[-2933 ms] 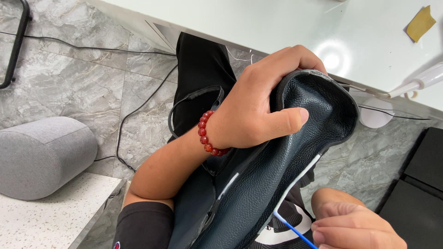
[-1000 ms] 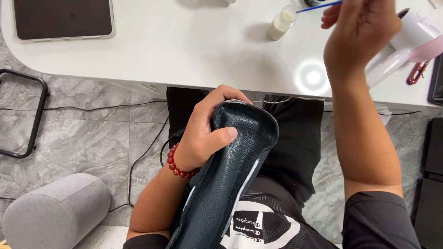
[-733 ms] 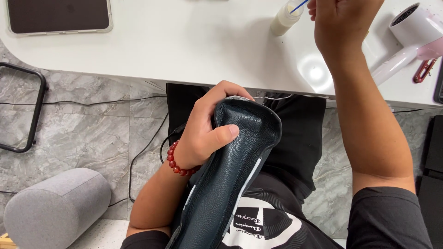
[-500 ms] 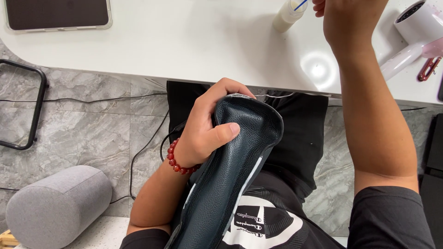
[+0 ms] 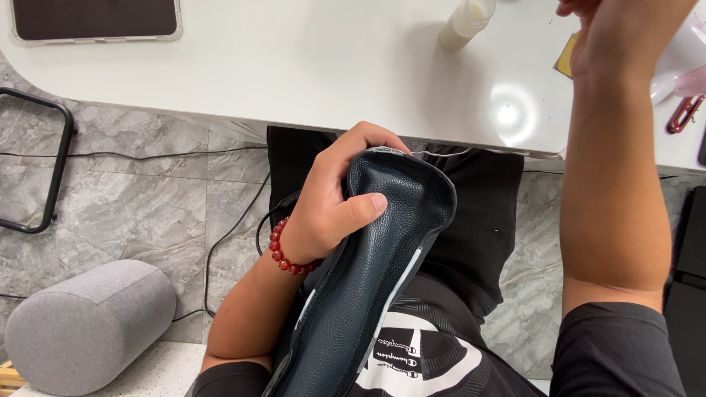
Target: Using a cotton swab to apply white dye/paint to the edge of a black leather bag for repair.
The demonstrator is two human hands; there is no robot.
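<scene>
Left hand: the left hand (image 5: 331, 209) is clamped on the rounded top end of a dark leather bag (image 5: 371, 279), thumb pressed across its grained front, fingers curled over the rim behind.
Bag: it lies along the person's lap, top end tilted up toward the white table (image 5: 294, 66), lower end running off the bottom edge; a pale stripe shows down its side.
Wrist: a red bead bracelet (image 5: 283, 254) circles the left wrist.
Right hand: the right hand (image 5: 625, 29) is raised over the table's right side, mostly cut by the top edge; whether its fingers are together or apart cannot be told.
Table: a small pale bottle (image 5: 465, 22) stands just left of the right hand; a dark tablet (image 5: 95, 18) lies at the far left corner.
Floor: a grey cylindrical cushion (image 5: 81, 323) sits on the grey marble floor (image 5: 147, 213), and black cables (image 5: 220, 242) run across the tiles.
</scene>
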